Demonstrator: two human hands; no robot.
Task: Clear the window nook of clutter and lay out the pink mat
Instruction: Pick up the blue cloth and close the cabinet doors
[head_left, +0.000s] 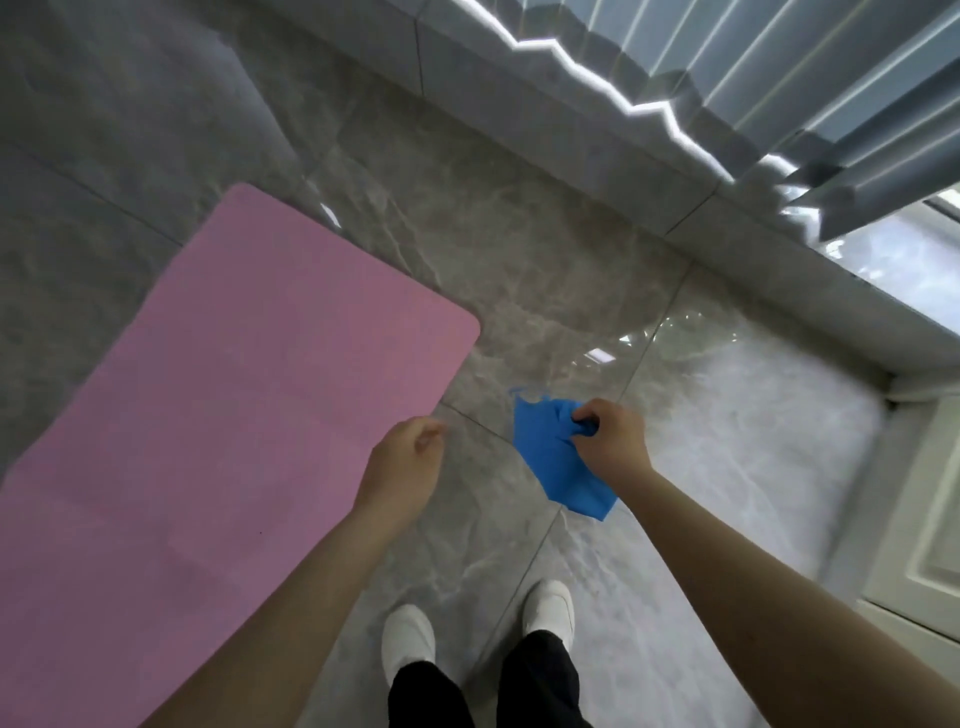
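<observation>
The pink mat (218, 415) lies unrolled and flat on the grey marble floor, filling the left half of the view. My left hand (402, 462) hovers over the mat's right edge with its fingers curled in and nothing in it. A crumpled blue cloth (556, 462) hangs above the floor to the right of the mat, and my right hand (613, 441) is closed on its upper edge.
A low grey sill (597, 156) runs diagonally across the top right, with pleated curtains (779, 67) and a window (909, 260) behind it. A white unit (924, 545) stands at the right edge. My two white shoes (410, 644) stand on the tiles below.
</observation>
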